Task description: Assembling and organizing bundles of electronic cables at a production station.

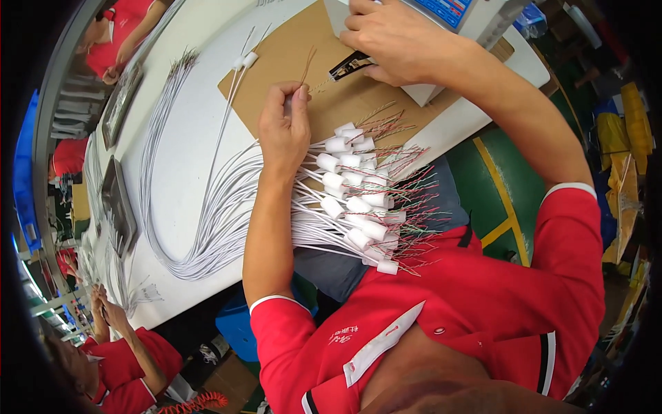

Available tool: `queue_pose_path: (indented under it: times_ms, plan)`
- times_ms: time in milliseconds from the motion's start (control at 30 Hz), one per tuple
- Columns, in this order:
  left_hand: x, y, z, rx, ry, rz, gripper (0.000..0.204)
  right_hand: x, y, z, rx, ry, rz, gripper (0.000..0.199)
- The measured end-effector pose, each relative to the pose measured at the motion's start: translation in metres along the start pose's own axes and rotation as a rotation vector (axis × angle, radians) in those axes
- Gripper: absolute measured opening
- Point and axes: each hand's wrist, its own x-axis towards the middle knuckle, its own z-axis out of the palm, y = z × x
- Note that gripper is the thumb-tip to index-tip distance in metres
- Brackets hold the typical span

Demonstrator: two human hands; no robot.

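Note:
My left hand (284, 127) pinches the end of a cable between thumb and fingers. Thin brownish wire strands (308, 65) stick up from its fingertips, and a pale twisted strand (321, 86) stretches to a black clip-like tool (349, 65). My right hand (400, 43) is closed about that tool's back end, beside a white box-shaped device; its grip is partly hidden. Below the left hand lies a bundle of white cables (224, 200). Their ends carry white cylinders (358, 205) with red, green and pale twisted wires, overhanging the table edge near my lap.
Brown cardboard (276, 65) covers part of the white table (176, 228). The device with blue keys (445, 10) stands at the top right. Two cables with white cylinders (245, 61) lie across the cardboard's left edge. Metal trays (118, 203) and co-workers in red (134, 366) are at the left.

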Motion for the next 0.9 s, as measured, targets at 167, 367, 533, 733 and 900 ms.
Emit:
queue_pose_path:
  times_ms: [167, 367, 533, 733, 900]
  plan:
    - [0.003, 0.002, -0.001, -0.036, 0.018, 0.011, 0.006, 0.005, 0.003, 0.011, -0.112, -0.052, -0.099, 0.015]
    - [0.002, 0.009, -0.007, 0.08, 0.021, -0.042, 0.003, 0.005, 0.002, 0.017, -0.13, -0.027, -0.13, 0.015]
    - [-0.001, 0.022, -0.013, 0.284, -0.04, 0.136, 0.001, 0.006, 0.0, 0.018, -0.128, -0.021, -0.13, 0.017]
    - [0.002, 0.014, -0.004, 0.375, -0.066, 0.24, 0.005, 0.005, -0.001, 0.018, -0.166, -0.001, -0.125, 0.018]
    - [0.001, 0.012, -0.002, 0.412, -0.072, 0.256, 0.007, 0.004, -0.002, 0.018, -0.194, 0.006, -0.118, 0.019]
